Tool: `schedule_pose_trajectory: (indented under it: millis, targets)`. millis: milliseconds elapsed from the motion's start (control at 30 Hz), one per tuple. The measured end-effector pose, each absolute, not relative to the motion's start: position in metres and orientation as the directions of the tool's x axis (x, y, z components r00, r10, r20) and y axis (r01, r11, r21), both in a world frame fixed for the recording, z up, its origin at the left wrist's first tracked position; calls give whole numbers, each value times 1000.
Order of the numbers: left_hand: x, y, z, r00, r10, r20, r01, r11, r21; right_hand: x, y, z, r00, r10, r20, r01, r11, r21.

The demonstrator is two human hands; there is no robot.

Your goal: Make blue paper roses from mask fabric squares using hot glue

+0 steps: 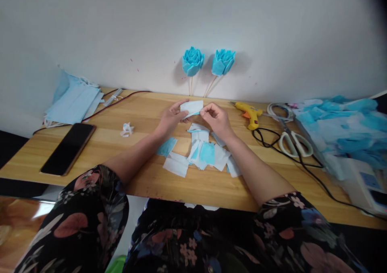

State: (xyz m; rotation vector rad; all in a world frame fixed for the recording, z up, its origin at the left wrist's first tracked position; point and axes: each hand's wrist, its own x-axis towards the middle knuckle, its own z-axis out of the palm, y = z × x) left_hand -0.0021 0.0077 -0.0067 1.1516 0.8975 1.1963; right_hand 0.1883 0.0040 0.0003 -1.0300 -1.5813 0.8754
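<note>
Between my two hands is a small white and blue piece of mask fabric (192, 107), raised a little above the table. My left hand (172, 116) grips its left end, with the fingers behind and the thumb in front. At its right lower edge my right hand (217, 120) pinches it between thumb and fingertips. Below the hands lies a loose pile of cut fabric pieces (207, 153), white and light blue. Two of them, a white piece (176, 164) and a blue piece (167, 147), lie just left of the pile.
Two blue fabric roses (192, 61) on sticks lean against the wall. To the right are a yellow glue gun (250, 114) with a black cord, scissors (294, 142) and a heap of blue scraps (350, 124). Leftward lie face masks (74, 100), a phone (69, 149) and a crumpled scrap (127, 129).
</note>
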Motion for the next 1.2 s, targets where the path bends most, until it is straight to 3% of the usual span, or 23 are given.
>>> schedule_pose_trajectory:
  millis: [500,900,1200]
  targets:
    - [-1,9,-8,151,963,225,-146,-203,968,189,5,-3,-92,941,325,140,335,-932]
    - [-3,14,-15,66,962,265,-95,-258,961,187,6,-8,-225,938,265,-59,258,-964]
    - [-3,12,-15,109,927,359,54,-366,929,184,9,-13,-245,928,281,31,297,-954]
